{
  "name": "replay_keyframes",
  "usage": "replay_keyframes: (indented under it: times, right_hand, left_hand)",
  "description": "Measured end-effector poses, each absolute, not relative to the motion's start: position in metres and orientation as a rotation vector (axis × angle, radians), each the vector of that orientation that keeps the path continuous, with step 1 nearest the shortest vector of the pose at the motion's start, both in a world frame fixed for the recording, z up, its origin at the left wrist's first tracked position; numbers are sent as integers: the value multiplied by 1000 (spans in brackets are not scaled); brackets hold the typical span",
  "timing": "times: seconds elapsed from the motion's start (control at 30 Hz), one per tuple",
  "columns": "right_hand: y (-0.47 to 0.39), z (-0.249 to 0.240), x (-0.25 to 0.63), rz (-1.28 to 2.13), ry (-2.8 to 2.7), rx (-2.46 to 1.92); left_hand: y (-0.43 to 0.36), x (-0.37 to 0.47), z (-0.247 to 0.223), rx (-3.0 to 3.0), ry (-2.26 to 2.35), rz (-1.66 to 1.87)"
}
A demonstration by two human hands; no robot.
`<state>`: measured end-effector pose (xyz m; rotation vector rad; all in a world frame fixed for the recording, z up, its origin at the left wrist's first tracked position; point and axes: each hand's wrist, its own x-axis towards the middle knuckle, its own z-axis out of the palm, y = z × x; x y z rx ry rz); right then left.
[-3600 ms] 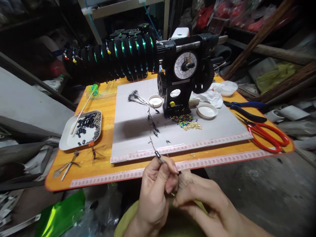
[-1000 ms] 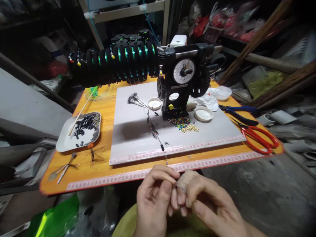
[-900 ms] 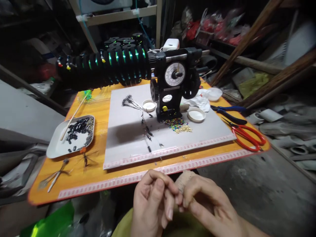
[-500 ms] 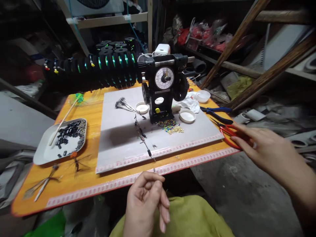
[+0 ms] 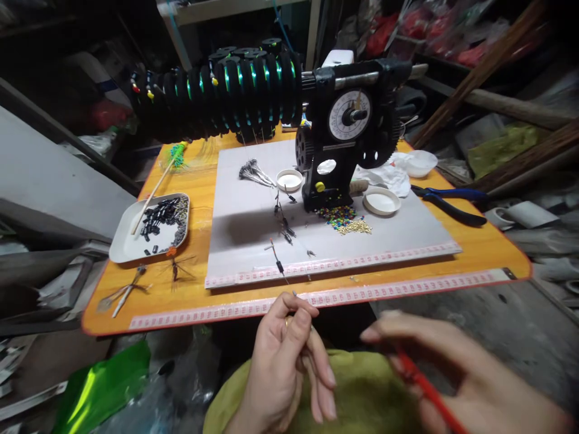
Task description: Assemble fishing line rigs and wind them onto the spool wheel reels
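My left hand point(image 5: 287, 361) is closed in a pinch at the table's front edge, with a tiny grey tip poking out above the forefinger. A thin fishing line with small black pieces point(image 5: 279, 266) runs down the board towards these fingers; what sits between the fingertips is mostly hidden. Over my lap to the right, my right hand point(image 5: 470, 367) is smeared by motion and wrapped round red-handled pliers point(image 5: 427, 386), whose jaws cannot be made out. The two hands are apart. Ahead, the grey-white board point(image 5: 253, 253) carries loose coloured beads point(image 5: 337, 217) and gold beads point(image 5: 355, 226).
A black machine with a dial point(image 5: 350, 116) and a row of black spools point(image 5: 217, 96) stands at the back. On the left is a white tray point(image 5: 124, 241) of black pieces. Blue-and-black pliers point(image 5: 452, 205) lie right, near a shallow white dish point(image 5: 382, 202).
My right hand has lifted the red-handled pliers off the table's right side and brought them down and left, towards my left hand. The head view has shifted; my left hand keeps its pinch.
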<state>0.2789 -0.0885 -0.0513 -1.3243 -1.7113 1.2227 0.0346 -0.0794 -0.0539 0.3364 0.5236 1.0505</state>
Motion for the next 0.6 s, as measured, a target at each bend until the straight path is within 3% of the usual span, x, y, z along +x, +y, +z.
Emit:
replay_keyframes:
  times: [0.17, 0.6]
  right_hand:
    - [-80, -37, 229, 1285, -2094, -1133]
    - [-78, -44, 216, 1321, -2022, -1098]
  left_hand:
    - [-85, 30, -55, 378, 487, 1080]
    - [-84, 27, -59, 377, 460, 1065]
